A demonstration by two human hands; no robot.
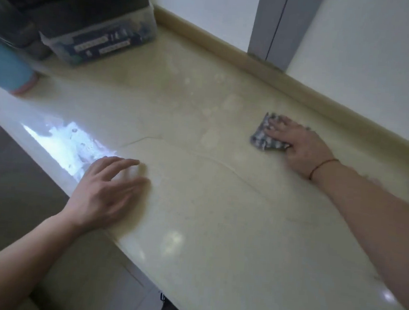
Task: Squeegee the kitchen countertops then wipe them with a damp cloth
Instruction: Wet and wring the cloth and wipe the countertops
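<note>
Head view: nearest us, lower left of the frame, our left hand (107, 191) hovers at the desk (216, 230) edge, fingers loosely spread, holding nothing. Farther off, right of centre, our right hand (298, 148) presses its straight fingers on the crumpled cloth (262, 137), which pokes out leftward from beneath them, near the back ledge (327, 98).

Cloth (265, 138): near part lying under right hand (298, 148), pattern smeared | teal bottle (5, 68): running off left edge, blurring | clear bin (102, 39): top cut off, label print too blurred to read | left hand (106, 190): fingertips blurring | table (217, 217): running out of frame at right and bottom.
</note>
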